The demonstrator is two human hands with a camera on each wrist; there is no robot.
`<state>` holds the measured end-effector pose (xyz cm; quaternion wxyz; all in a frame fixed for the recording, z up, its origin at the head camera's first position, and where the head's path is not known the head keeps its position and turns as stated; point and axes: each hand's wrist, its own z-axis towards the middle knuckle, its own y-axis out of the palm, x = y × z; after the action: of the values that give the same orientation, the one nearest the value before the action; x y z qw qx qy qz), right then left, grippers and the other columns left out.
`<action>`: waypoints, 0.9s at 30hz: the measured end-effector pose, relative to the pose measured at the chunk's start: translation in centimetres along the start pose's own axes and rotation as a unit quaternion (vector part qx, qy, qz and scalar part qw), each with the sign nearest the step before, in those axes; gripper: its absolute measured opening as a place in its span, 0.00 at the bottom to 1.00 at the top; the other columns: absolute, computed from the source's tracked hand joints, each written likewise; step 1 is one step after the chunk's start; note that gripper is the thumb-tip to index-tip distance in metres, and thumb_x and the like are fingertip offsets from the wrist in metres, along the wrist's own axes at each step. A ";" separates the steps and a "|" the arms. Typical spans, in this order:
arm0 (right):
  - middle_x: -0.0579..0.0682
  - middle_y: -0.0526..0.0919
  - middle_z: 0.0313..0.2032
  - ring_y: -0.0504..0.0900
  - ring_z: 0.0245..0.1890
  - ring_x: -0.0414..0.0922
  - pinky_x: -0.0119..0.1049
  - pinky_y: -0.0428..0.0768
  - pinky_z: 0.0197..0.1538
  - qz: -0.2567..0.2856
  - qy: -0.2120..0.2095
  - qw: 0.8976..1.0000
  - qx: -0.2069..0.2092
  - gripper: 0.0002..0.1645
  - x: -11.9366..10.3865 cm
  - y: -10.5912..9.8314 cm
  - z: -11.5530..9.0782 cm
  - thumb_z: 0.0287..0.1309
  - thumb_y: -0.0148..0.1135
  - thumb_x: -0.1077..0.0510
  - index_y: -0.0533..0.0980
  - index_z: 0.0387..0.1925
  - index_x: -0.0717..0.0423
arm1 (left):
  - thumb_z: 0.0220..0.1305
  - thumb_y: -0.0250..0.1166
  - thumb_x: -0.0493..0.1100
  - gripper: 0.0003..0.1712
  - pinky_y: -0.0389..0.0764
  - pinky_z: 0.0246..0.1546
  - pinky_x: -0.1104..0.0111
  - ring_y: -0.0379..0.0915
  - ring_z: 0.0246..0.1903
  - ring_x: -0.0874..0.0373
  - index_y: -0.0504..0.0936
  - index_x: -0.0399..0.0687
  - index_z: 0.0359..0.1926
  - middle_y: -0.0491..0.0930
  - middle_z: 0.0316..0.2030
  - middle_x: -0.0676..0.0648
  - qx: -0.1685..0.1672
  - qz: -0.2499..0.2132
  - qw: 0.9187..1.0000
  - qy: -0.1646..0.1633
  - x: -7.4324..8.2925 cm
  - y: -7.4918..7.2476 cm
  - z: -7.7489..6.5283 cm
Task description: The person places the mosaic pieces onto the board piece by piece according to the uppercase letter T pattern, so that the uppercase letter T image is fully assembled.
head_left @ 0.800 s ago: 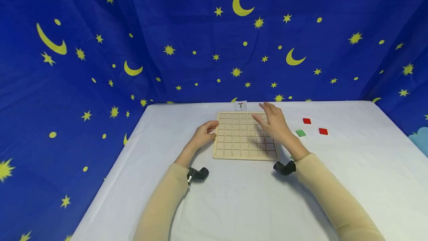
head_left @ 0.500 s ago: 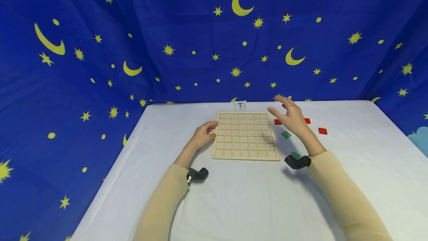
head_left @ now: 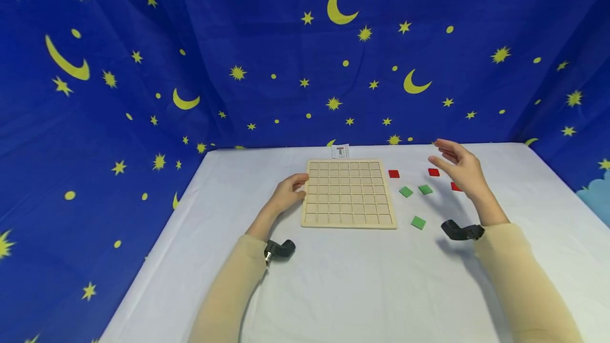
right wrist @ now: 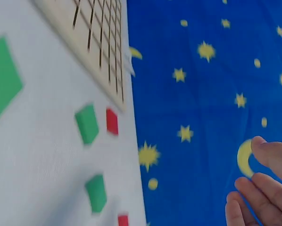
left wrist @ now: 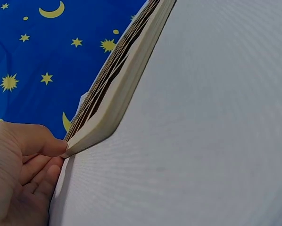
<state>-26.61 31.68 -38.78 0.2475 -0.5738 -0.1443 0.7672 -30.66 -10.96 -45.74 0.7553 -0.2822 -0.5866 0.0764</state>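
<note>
My left hand (head_left: 288, 192) holds the left edge of a square wooden grid board (head_left: 350, 221). In the left wrist view, the thumb lies against the board's rim with the fingers curled beside it. My right hand (head_left: 463, 171) hovers over the table to the right, fingers parted and holding nothing. Below and around it lie flat red tiles, one (head_left: 393, 174) by the board, another (head_left: 433, 172) farther right, and a third (head_left: 456, 187) partly hidden by the hand. Three green tiles lie nearer, including one (head_left: 418, 222) towards the front.
Behind the board, a small printed card (head_left: 340, 151) with a grid and a T-like figure lies near the table's back edge. A white cloth covers the table (head_left: 343, 285). Blue curtains (head_left: 286, 41) with stars and moons enclose the back and sides.
My right hand has moved right, from above the board to over the table beyond the tiles, uncovering the board's right side and several tiles. My left hand stays at the board's edge.
</note>
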 end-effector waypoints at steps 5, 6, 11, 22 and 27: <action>0.55 0.70 0.61 0.68 0.60 0.46 0.19 0.69 0.57 -0.013 0.005 1.000 0.013 0.37 4.2 -2.1 -0.2 0.59 0.61 0.45 0.65 0.66 0.55 | 0.55 0.60 0.24 0.28 0.70 0.59 0.68 0.68 0.56 0.45 0.70 0.28 0.60 0.72 0.56 0.35 -0.002 -0.008 1.000 0.010 0.4 -0.2 -0.3; 0.52 0.71 0.61 0.69 0.59 0.43 0.15 0.69 0.53 -0.006 0.004 1.000 0.016 0.36 5.6 -2.5 -0.2 0.59 0.61 0.45 0.66 0.66 0.53 | 0.55 0.60 0.24 0.28 0.70 0.60 0.67 0.68 0.56 0.45 0.69 0.28 0.60 0.72 0.56 0.35 -0.002 -0.009 1.000 0.009 0.4 -0.2 -0.3; 0.45 0.73 0.59 0.71 0.52 0.31 0.12 0.71 0.47 0.007 0.026 0.999 0.029 0.33 8.7 -3.7 -1.1 0.60 0.62 0.48 0.67 0.65 0.50 | 0.55 0.60 0.26 0.29 0.70 0.59 0.68 0.68 0.56 0.47 0.70 0.31 0.60 0.73 0.56 0.37 -0.001 -0.008 1.000 0.000 -0.2 -0.1 0.0; 0.50 0.75 0.56 0.69 0.44 0.22 0.10 0.68 0.41 -0.039 0.075 0.996 0.013 0.35 7.8 -4.5 -4.4 0.63 0.58 0.49 0.64 0.65 0.63 | 0.56 0.60 0.26 0.29 0.70 0.60 0.68 0.67 0.57 0.46 0.69 0.29 0.61 0.72 0.57 0.36 -0.008 -0.010 1.000 0.003 0.2 -0.2 -0.2; 0.57 0.69 0.62 0.71 0.55 0.42 0.26 0.75 0.51 -0.070 0.118 0.990 -0.013 0.39 9.0 -4.1 -4.6 0.63 0.55 0.42 0.61 0.68 0.57 | 0.57 0.60 0.26 0.29 0.69 0.60 0.68 0.67 0.58 0.46 0.68 0.30 0.61 0.72 0.58 0.37 -0.010 -0.011 1.000 -0.003 0.2 -0.2 -0.2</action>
<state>-23.34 39.79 -45.37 0.3085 -0.6523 -0.1637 0.6728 -30.47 -11.08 -45.51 0.7514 -0.2830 -0.5927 0.0633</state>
